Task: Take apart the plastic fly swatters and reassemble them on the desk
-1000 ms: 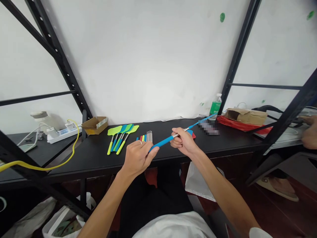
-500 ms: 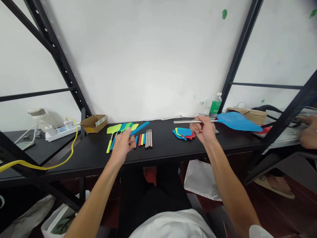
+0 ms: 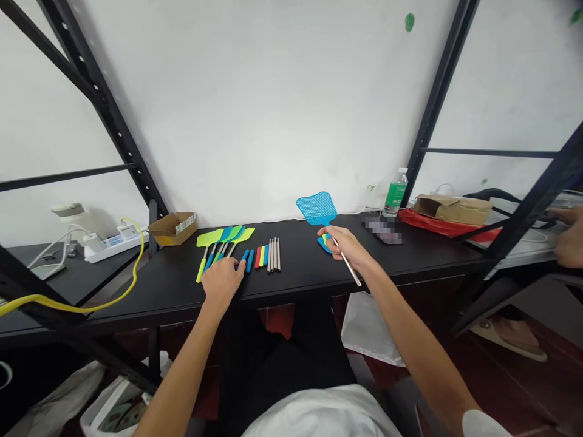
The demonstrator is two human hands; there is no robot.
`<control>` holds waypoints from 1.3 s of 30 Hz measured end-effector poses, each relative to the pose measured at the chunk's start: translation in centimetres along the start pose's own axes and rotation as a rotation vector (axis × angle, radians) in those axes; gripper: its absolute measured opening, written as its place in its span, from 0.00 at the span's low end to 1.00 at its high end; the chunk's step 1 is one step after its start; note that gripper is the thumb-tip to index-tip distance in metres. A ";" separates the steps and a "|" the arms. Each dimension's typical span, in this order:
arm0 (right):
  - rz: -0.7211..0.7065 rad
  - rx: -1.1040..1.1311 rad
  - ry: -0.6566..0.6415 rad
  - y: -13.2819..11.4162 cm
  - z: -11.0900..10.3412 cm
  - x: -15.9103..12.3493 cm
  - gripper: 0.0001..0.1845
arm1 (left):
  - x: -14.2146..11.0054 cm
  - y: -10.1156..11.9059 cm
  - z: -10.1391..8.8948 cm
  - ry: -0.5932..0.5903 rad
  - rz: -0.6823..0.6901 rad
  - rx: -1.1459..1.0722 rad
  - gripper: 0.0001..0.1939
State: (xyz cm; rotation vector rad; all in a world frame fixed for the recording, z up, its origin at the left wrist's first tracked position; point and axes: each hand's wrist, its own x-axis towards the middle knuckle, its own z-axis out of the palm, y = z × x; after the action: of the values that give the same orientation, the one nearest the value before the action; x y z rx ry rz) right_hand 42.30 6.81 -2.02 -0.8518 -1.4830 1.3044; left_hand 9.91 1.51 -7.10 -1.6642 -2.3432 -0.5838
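My right hand (image 3: pixel 347 245) is closed around the metal rod of a blue fly swatter (image 3: pixel 319 208). Its mesh head points up and away from me, and the bare rod end slants down toward the table edge. Beneath that hand a pile of swatter heads (image 3: pixel 322 244) is mostly hidden. My left hand (image 3: pixel 223 278) rests low on the table, thumb and fingers at a blue handle (image 3: pixel 245 254). Beside it lie another blue handle (image 3: pixel 250 261), a red handle (image 3: pixel 258 257), a yellow one and a blue one, then several metal rods (image 3: pixel 274 255).
Several swatters with green and blue heads (image 3: pixel 210 237) lie left, handles toward me. A cardboard box (image 3: pixel 173 229), yellow cable (image 3: pixel 135 267) and power strip (image 3: pixel 113 242) are further left. At right are a blurred dark flat object (image 3: pixel 381 230), a bottle (image 3: pixel 396 193) and another person's hand (image 3: pixel 569 237).
My left hand has brought the blue handle down to the table beside the other handles. My right hand has swung the swatter head from the right to point away, over the pile.
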 end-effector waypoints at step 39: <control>0.021 0.304 -0.432 1.9 11.0 -3.7 0.22 | -4.8 8.9 -4.3 -0.012 -0.126 -1.828 0.11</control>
State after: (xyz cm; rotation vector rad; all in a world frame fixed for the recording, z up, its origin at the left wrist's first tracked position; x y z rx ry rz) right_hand 32.80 0.29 -4.44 -0.4020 -1.5436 1.7534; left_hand 19.63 -1.91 -3.37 -1.6570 -1.5464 -3.2477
